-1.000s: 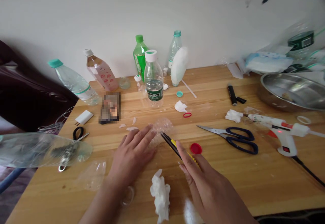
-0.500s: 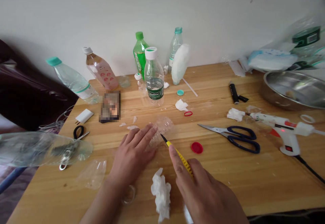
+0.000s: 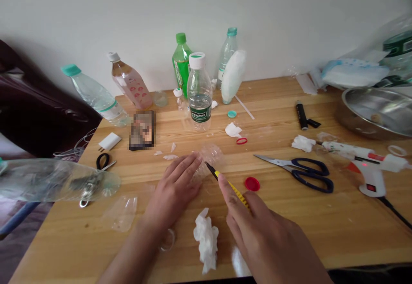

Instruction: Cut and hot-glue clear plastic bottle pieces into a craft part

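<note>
A clear plastic bottle piece (image 3: 210, 153) lies on its side on the wooden table. My left hand (image 3: 177, 185) presses over its near left part, fingers together and curled around it. In my right hand (image 3: 257, 228) is a yellow and black utility knife (image 3: 236, 191), the index finger stretched along its top. The knife's tip is at the right side of the bottle piece, near my left fingertips; whether it has gone into the plastic I cannot tell. A crumpled white tissue (image 3: 206, 241) lies between my forearms, and a red cap (image 3: 252, 184) right of the knife.
Blue-handled scissors (image 3: 310, 174) and a glue gun (image 3: 367, 164) lie at the right, before a metal basin (image 3: 380, 121). A Cestbon bottle (image 3: 199, 93) stands behind the work. A large clear bottle (image 3: 58, 179) overhangs the table's left edge.
The view has shifted slightly. The knife's tip has moved a little away from me along the bottle piece. My left hand stays on the plastic.
</note>
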Demonstrator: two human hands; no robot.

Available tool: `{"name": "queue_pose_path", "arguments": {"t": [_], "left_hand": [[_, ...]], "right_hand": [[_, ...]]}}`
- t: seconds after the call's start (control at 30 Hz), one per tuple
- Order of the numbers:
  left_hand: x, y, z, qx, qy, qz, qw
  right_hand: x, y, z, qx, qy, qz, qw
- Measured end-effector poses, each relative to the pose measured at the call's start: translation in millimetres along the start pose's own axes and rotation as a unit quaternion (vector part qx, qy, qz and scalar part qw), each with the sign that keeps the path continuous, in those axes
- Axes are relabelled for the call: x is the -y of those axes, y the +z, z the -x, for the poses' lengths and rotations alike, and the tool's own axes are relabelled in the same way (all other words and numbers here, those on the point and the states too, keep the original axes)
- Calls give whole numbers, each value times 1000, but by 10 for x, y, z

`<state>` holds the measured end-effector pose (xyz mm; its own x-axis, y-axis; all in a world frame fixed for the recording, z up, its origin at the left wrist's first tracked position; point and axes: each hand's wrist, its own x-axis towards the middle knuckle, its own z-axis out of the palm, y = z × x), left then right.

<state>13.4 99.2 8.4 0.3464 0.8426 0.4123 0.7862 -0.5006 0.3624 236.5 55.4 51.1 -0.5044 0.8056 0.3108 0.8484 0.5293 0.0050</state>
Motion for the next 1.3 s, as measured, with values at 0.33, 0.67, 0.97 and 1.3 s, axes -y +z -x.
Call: {"name": "queue_pose_path", "arguments": {"t": [0.33, 0.67, 0.97, 1.3], "left_hand": [[-12, -15, -9, 4, 2, -8, 1000], [-7, -12, -24, 7, -28, 6, 1000], [-28, -16, -22, -4, -30, 0, 1000], [-28, 1, -13, -8, -15, -16, 1000]], "right_hand": [[14, -57, -33, 23, -23, 24, 999], [-83, -31, 142, 44, -47, -30, 997], [-115, -7, 63, -34, 7, -83, 996], [-40, 24, -65, -39, 9, -50, 998]]}}
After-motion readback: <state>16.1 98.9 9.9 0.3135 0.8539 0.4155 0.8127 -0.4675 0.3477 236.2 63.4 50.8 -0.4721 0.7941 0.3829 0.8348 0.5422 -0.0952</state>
